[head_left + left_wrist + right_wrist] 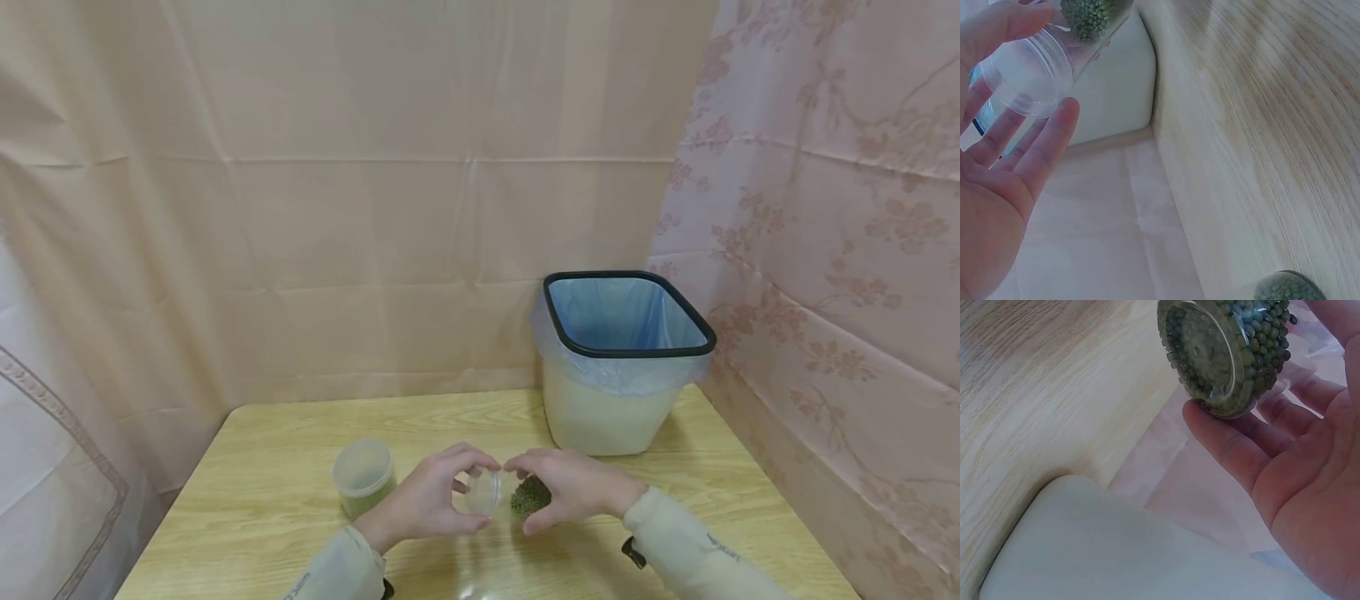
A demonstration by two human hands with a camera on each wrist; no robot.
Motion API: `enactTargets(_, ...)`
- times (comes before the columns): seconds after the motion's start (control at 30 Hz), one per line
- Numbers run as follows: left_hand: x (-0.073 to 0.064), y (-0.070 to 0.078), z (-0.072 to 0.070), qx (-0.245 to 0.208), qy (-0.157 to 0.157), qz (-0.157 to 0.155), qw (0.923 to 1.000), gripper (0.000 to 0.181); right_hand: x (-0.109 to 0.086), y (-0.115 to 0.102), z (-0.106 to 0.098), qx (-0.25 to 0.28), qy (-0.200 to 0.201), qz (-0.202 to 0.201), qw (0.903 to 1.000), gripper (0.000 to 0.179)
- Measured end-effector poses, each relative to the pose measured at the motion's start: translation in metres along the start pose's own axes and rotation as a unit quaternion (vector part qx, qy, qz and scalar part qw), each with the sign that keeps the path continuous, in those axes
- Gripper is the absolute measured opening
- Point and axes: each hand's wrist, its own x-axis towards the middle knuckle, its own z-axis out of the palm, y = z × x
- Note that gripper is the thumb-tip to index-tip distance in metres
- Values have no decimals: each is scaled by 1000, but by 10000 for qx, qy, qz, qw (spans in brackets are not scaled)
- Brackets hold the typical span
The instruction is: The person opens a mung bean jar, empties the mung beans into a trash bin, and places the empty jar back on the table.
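A clear jar of green beans [531,497], which look like mung beans, is held tilted on its side between both hands. Its beans are heaped toward the base end, seen closely in the right wrist view. My left hand [435,493] grips the clear lid [1038,72] at the other end, thumb and fingers spread round its rim. My right hand [581,487] curls its fingers and thumb about the bean-filled end. A second clear container [363,471], with green beans low inside, stands on the table left of my left hand.
A cream trash bin [615,412] with a black rim and a blue liner stands at the table's back right. The light wood table [277,467] meets a beige curtain [375,250] behind, with a floral curtain [847,292] on the right.
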Motion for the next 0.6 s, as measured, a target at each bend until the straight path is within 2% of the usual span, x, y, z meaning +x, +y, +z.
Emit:
enactTargets(0.3,-2,1,-2,-250,48,-169,9995,62,0,-4,0,-165,38,-19,9999,78)
enactTargets(0.6,-4,2,0,-180,178,-155,9996,63,0,-4,3,-357,115,7,9993,76)
